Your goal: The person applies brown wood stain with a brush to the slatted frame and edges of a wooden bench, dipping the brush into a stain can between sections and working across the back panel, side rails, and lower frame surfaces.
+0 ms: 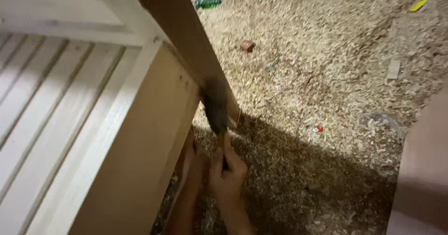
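My right hand (228, 169) is closed around the handle of a hammer (215, 105). The hammer's dark head is blurred and sits against the lower end of a slanting brown wooden post (186, 34). My left hand (191, 162) lies just left of the right one, against the edge of a tan plywood side panel (140, 151); its fingers are in shadow and hard to read. The post and panel belong to a wooden frame with white slats (51, 100) on its left side.
The floor (326, 76) is covered in wood shavings with small offcuts scattered about. Among them are a brown block (247, 45), a green bottle (208, 3) at the top, a yellow scrap (418, 4) and a tiny red bit (318, 128). A pinkish board (422, 169) rises at the right edge.
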